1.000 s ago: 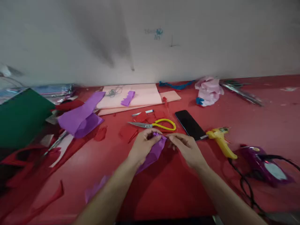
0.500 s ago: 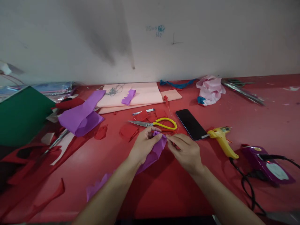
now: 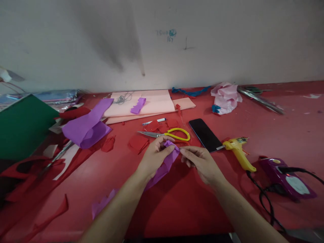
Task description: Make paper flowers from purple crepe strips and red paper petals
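A long purple crepe-like strip [image 3: 162, 171] runs from between my hands down under my left forearm, where its jagged end lies on the table. My left hand [image 3: 154, 156] pinches the gathered top of the strip between thumb and fingers. Thumb and index finger of my right hand [image 3: 199, 160] are closed on the strip's upper right edge; the other fingers curl below. Just beyond my hands lie scissors [image 3: 181, 134] with yellow handles, blades pointing left. Red cut petal-shaped pieces [image 3: 138, 144] are scattered around the scissors, with a marker pen [image 3: 154, 122] behind them.
Right of my hands lie a black phone [image 3: 205, 135], a yellow glue gun [image 3: 238, 153] and a purple power strip [image 3: 287, 179] with black cords. Folded purple material [image 3: 84, 131], red scraps and a green board [image 3: 25, 126] are at left. Peach sheets [image 3: 157, 101] lie by the wall.
My right hand has turned slightly, its fingers curling further under while its fingertips stay at the strip's edge. My left hand keeps its pinch. The whole view has shifted a little.
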A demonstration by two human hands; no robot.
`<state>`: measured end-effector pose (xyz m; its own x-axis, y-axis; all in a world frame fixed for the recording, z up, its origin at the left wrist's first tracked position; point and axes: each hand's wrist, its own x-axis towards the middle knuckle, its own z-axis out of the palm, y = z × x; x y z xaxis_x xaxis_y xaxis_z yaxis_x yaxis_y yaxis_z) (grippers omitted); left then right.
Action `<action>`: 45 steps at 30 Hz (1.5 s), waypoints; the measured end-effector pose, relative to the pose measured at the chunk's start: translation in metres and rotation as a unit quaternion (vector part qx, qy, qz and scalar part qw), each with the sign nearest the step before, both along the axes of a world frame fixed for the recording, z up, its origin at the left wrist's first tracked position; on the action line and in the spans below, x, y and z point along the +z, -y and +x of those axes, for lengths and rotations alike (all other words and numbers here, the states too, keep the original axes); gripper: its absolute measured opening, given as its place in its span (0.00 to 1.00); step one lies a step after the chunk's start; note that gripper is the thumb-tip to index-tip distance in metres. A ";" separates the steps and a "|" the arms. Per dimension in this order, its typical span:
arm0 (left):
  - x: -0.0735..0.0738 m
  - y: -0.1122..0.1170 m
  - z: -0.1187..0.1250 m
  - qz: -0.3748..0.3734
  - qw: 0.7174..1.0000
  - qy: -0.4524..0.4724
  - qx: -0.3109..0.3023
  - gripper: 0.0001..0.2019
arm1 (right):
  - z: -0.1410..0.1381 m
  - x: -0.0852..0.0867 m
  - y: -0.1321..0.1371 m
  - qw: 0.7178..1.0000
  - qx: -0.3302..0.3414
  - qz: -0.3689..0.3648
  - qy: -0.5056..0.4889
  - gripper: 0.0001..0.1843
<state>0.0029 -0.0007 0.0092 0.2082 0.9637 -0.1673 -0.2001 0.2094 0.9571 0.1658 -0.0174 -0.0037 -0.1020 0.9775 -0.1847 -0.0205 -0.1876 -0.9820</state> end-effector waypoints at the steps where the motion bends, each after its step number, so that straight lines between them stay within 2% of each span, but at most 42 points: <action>1: 0.001 0.000 0.000 0.000 1.000 0.005 -0.001 0.11 | 0.000 0.000 -0.001 1.000 0.004 -0.017 -0.015 0.14; 4: 0.001 0.002 0.000 -0.004 1.000 0.004 -0.004 0.15 | 0.001 0.000 -0.002 0.999 -0.004 -0.028 -0.026 0.14; 7: 0.002 0.003 -0.001 -0.009 0.999 -0.023 -0.020 0.22 | 0.001 -0.002 -0.002 0.999 -0.034 -0.009 -0.006 0.13; 9: 0.003 0.004 -0.002 -0.027 0.998 -0.037 -0.033 0.25 | 0.001 -0.003 -0.001 0.997 -0.048 0.027 0.045 0.11; 12: 0.004 0.004 -0.002 -0.060 0.996 -0.053 -0.032 0.26 | 0.000 -0.007 0.001 0.975 -0.053 0.142 0.166 0.07; 16: 0.005 0.004 -0.003 -0.090 0.995 -0.033 -0.005 0.28 | -0.001 -0.012 0.004 0.893 -0.063 0.333 0.295 0.07; 22: 0.008 0.005 -0.005 -0.094 0.995 -0.016 0.024 0.22 | 0.003 -0.017 0.005 0.745 -0.077 0.505 0.430 0.10; 24: 0.008 0.005 -0.005 -0.088 0.996 -0.012 0.022 0.22 | 0.004 -0.018 0.005 0.693 -0.055 0.541 0.473 0.13; 27: 0.007 0.005 -0.007 -0.086 0.996 -0.006 0.017 0.22 | 0.006 -0.017 0.006 0.636 -0.020 0.565 0.525 0.17; 29: 0.006 0.004 -0.008 -0.088 0.996 -0.003 0.021 0.21 | 0.006 -0.015 0.007 0.614 -0.003 0.567 0.550 0.16; 31: 0.006 0.004 -0.009 -0.086 0.996 -0.008 0.030 0.20 | 0.005 -0.013 0.008 0.603 0.007 0.565 0.563 0.16; 32: 0.005 0.004 -0.009 -0.083 0.996 -0.011 0.036 0.20 | 0.004 -0.012 0.008 0.607 0.007 0.563 0.561 0.16; 33: 0.005 0.004 -0.010 -0.079 0.996 -0.015 0.041 0.19 | 0.003 -0.012 0.008 0.624 0.001 0.557 0.548 0.16; 34: 0.005 0.003 -0.010 -0.074 0.996 -0.019 0.044 0.18 | 0.002 -0.012 0.008 0.658 -0.012 0.546 0.519 0.16; 37: 0.005 0.003 -0.012 -0.046 0.997 -0.031 0.051 0.16 | 0.000 -0.014 0.007 0.811 -0.060 0.446 0.375 0.15; 38: 0.004 0.003 -0.013 -0.039 0.997 -0.033 0.056 0.18 | -0.001 -0.015 0.006 0.851 -0.072 0.403 0.330 0.14; 39: 0.004 0.002 -0.014 -0.036 0.997 -0.034 0.063 0.19 | 0.000 -0.015 0.006 0.878 -0.076 0.367 0.299 0.12; 41: 0.003 0.001 -0.015 -0.042 0.996 -0.036 0.068 0.20 | 0.000 -0.016 0.005 0.906 -0.072 0.322 0.266 0.10; 43: 0.004 0.001 -0.015 -0.059 0.997 -0.031 0.045 0.19 | 0.000 -0.015 0.004 0.932 -0.071 0.272 0.229 0.09; 45: 0.005 0.000 -0.015 -0.070 0.997 -0.006 0.008 0.22 | -0.001 -0.013 0.002 0.968 -0.076 0.176 0.164 0.11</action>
<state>-0.0119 -0.0012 0.0141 0.1913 0.9337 -0.3028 -0.1937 0.3383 0.9209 0.1646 -0.0196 -0.0166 0.0565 0.9847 0.1648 0.3019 0.1405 -0.9429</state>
